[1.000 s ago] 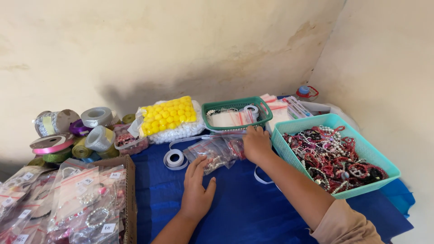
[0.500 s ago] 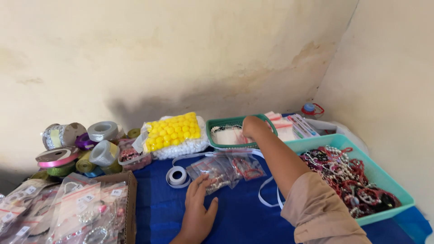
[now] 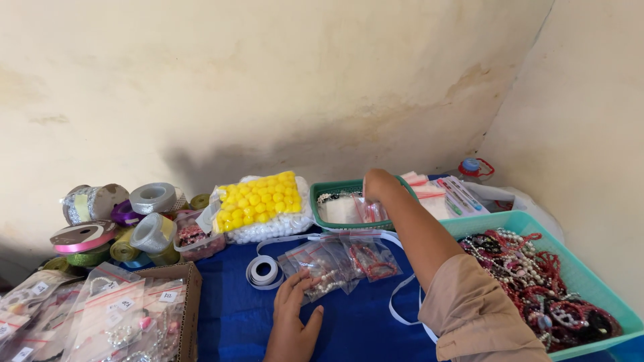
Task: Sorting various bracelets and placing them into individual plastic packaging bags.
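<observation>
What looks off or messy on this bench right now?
Mostly ordinary clutter. The loose white ribbon trails unspooled across the blue cloth from its roll. The clear zip bags of beads lie fanned under the left hand. The right hand holds small bags over the green basket. Nothing is visibly spilled or broken.
</observation>
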